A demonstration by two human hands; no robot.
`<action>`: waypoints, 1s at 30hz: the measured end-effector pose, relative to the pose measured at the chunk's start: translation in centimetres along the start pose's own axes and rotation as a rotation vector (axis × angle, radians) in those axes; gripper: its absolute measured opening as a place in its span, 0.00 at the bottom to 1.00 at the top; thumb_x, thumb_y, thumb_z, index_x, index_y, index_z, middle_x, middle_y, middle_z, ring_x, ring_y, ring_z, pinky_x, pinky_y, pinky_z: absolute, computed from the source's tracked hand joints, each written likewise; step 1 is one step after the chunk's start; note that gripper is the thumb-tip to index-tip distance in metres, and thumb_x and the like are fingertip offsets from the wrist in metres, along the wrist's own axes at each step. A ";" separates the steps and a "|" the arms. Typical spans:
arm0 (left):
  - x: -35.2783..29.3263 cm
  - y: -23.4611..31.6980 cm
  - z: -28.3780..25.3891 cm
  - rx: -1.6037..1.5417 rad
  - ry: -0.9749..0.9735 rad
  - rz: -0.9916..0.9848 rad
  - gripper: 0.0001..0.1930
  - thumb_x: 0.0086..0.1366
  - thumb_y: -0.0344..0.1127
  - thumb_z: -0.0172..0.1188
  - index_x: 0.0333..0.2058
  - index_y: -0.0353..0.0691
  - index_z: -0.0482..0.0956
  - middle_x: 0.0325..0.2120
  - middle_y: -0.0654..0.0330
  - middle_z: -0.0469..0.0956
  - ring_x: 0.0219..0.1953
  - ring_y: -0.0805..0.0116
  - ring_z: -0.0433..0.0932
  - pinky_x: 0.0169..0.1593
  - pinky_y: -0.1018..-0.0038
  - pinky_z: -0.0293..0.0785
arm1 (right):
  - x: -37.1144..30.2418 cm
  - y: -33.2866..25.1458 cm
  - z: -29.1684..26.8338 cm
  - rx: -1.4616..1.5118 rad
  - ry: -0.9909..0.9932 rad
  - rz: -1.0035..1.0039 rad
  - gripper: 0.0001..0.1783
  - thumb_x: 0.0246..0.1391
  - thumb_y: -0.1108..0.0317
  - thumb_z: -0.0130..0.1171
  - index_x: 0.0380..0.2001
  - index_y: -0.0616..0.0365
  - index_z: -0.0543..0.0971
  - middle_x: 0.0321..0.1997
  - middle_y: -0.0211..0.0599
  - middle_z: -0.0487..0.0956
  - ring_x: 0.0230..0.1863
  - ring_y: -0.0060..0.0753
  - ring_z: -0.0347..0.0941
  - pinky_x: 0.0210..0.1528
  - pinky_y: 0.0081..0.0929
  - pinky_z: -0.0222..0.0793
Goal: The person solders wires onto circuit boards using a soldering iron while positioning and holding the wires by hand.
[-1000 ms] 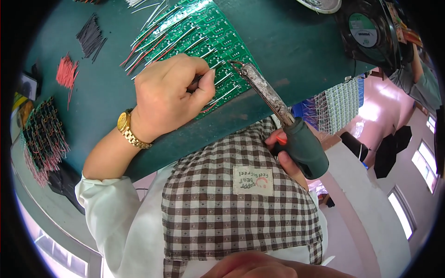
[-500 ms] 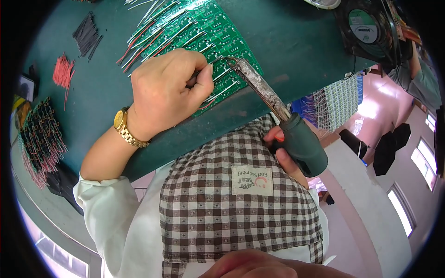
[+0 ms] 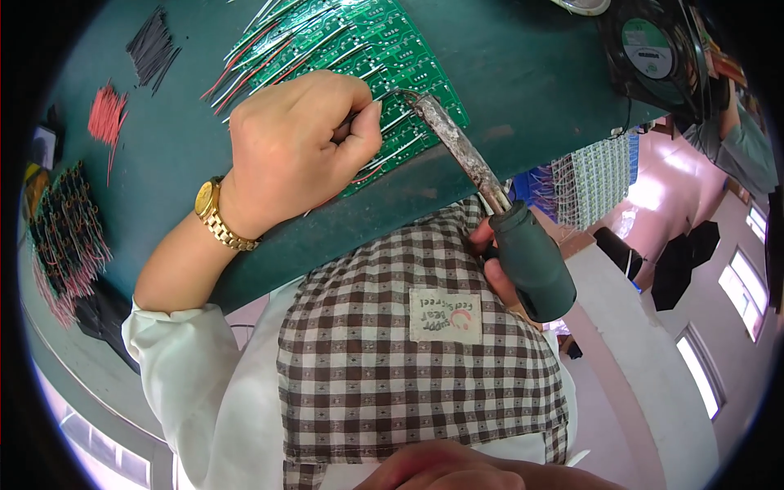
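A green circuit board (image 3: 442, 88) lies on the table, with rows of white, red and black wires across it. Over its near left part my left hand (image 3: 298, 143), a gold watch on the wrist, is closed in a pinch. A thin wire seems to come out at its fingertips; most of it is hidden by the hand. My right hand (image 3: 500, 279) grips the dark green handle of a soldering iron (image 3: 461, 151), which partly covers the fingers. The iron's bent tip reaches over the board, close beside my left fingertips.
Black wires (image 3: 153, 47) and red wires (image 3: 107, 116) lie in bundles on the green table (image 3: 196, 90). Wired boards (image 3: 69, 224) hang at the left edge. A black fan (image 3: 649, 49) stands far right. More boards (image 3: 592, 184) sit beyond the table edge, below a person's sleeve (image 3: 739, 151).
The view has shifted slightly. My left hand is still pinched over the board, and the iron's tip stays close to its fingertips.
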State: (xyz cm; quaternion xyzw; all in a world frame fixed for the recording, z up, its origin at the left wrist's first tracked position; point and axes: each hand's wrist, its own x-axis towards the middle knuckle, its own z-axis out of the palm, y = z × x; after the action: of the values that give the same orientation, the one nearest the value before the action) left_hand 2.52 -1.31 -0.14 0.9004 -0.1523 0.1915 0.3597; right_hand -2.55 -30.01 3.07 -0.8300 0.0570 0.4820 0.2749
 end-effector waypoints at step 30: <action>-0.2 0.1 -0.4 -0.026 -0.042 0.018 0.04 0.53 0.25 0.64 0.25 0.37 0.77 0.16 0.62 0.73 0.15 0.74 0.70 0.20 0.79 0.67 | -0.2 0.2 0.7 0.336 0.284 -0.932 0.22 0.52 0.75 0.54 0.52 0.64 0.69 0.40 0.39 0.76 0.38 0.28 0.73 0.42 0.25 0.70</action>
State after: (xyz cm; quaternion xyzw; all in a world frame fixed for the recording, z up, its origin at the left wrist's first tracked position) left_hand 2.19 -1.01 0.08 0.8981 -0.1702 0.1736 0.3664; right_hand -3.32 -29.88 2.88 -0.7690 -0.2054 0.1749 0.5795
